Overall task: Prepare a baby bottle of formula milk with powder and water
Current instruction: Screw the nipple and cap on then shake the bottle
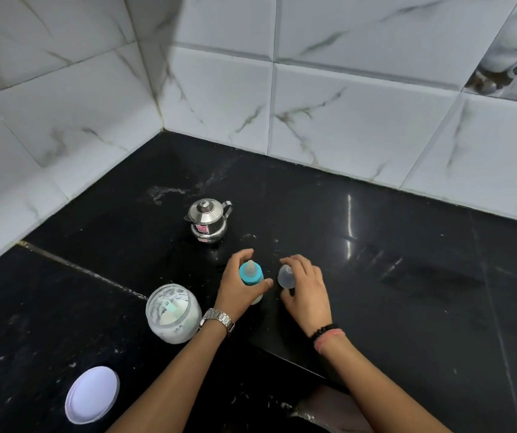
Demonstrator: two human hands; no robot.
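Left hand [242, 284] gripping upright baby bottle [252, 278] mid-countertop [407, 292], right hand [305, 284] pinching clear cap [286, 277] just beside; advise steadying bottle, seating cap squarely over teat, pressing straight down.

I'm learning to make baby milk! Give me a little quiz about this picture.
1. True or false: the powder jar has its lid on.
2. Which hand holds the baby bottle? A) left hand B) right hand
3. Fill in: the right hand holds the clear ____.

Key:
1. False. The jar is open; the white lid lies apart on the black counter.
2. A.
3. Cap. It is off the bottle, whose teat is bare. The steel kettle stands behind, lid on.
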